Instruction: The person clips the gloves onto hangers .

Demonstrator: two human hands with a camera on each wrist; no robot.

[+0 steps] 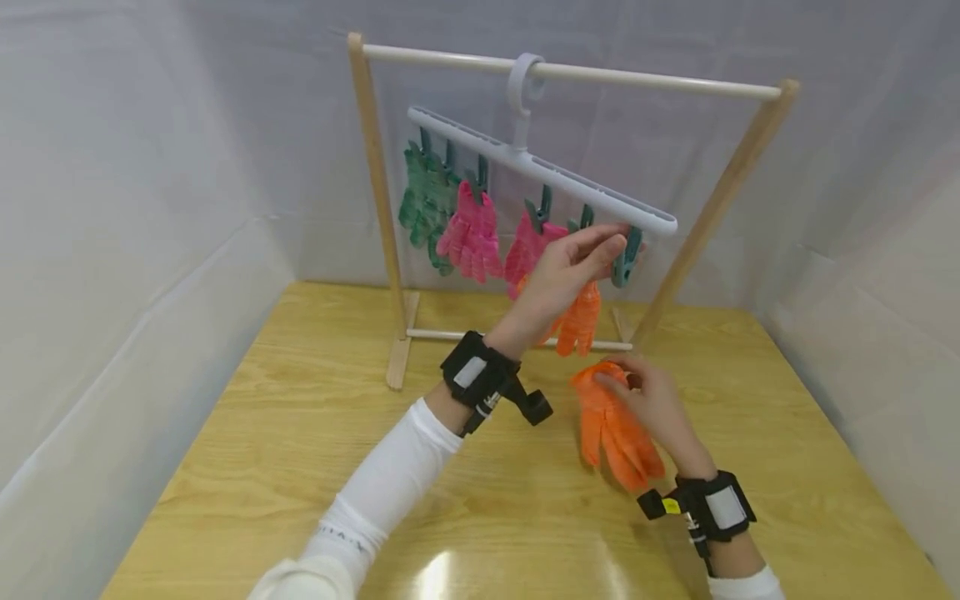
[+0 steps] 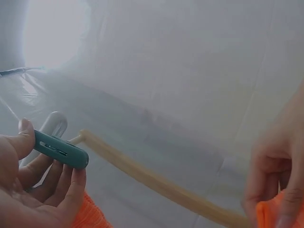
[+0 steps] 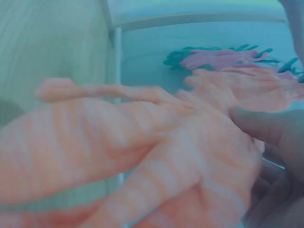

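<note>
Head view, centre of the frame: a wooden drying rack (image 1: 375, 208) stands on a pale wood surface (image 1: 300, 467), with a grey clip hanger (image 1: 540, 171) hooked over its top bar. Green, pink and orange gloves hang from its teal clips. The left hand (image 1: 562, 275) reaches up to the hanger's lower right end and pinches the last teal clip (image 1: 626, 258) between thumb and fingers; the left wrist view shows that clip (image 2: 61, 149) held in the fingertips. Lower right of centre, the right hand (image 1: 652, 400) grips a loose orange glove (image 1: 615, 425) by its cuff, fingers dangling above the surface. The step in hand looks like pegging this glove. Next, the cuff would need lifting up into the opened clip beside the hanging orange glove (image 1: 579, 321).
</note>
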